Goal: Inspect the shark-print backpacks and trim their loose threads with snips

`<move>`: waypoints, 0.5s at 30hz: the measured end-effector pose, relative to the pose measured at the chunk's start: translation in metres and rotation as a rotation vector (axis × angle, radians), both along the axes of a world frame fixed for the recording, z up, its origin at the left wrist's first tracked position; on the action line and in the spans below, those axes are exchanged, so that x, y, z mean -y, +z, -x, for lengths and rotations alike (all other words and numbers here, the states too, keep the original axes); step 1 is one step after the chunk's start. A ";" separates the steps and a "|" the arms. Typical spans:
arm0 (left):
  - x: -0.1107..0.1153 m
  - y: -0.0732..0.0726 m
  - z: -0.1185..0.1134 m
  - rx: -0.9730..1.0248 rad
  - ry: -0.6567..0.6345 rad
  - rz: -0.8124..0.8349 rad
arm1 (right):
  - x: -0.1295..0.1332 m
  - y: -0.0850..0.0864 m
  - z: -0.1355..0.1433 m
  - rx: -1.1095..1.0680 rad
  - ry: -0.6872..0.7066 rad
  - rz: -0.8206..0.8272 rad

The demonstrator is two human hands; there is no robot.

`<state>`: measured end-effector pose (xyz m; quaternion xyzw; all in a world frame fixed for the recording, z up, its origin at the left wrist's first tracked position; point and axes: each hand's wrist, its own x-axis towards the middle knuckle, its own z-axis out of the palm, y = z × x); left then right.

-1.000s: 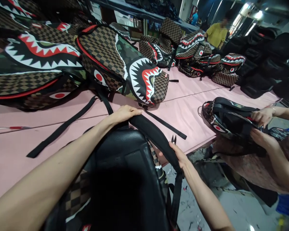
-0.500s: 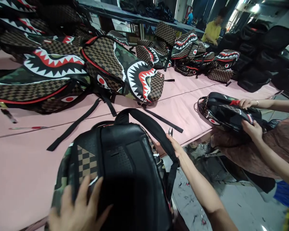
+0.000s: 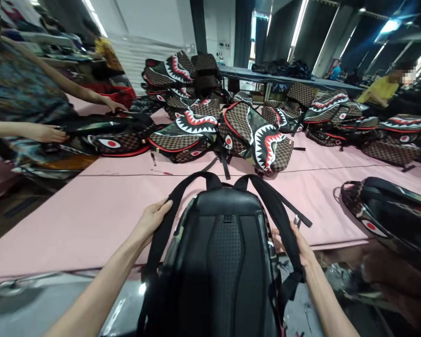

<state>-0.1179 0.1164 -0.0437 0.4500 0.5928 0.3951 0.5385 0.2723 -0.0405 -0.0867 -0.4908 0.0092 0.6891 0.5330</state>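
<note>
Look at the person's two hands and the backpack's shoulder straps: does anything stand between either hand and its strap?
Nothing visible does. The left hand already grips the left strap, and the right hand grips the right strap of the backpack.

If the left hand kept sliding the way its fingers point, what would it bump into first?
Probably the backpack's left shoulder strap, which the left hand already touches; beyond it, the black back panel. Depth is hard to judge.

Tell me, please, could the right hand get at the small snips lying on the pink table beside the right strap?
Probably yes. The right hand holds the right strap, and the snips lie just past its fingertips on the table with nothing between; it would likely have to loosen its hold on the strap.
</note>
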 end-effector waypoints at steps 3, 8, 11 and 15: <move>-0.001 -0.008 0.004 0.238 0.033 0.133 | -0.001 0.000 0.000 0.069 -0.007 0.007; -0.001 -0.012 0.010 0.152 0.032 0.104 | 0.002 -0.010 0.000 0.370 -0.026 -0.042; -0.005 -0.019 0.002 -0.316 0.110 -0.311 | 0.007 -0.022 -0.003 0.728 -0.040 -0.117; -0.031 -0.030 -0.034 -0.775 -0.175 -0.882 | 0.015 -0.032 -0.008 0.978 0.050 -0.138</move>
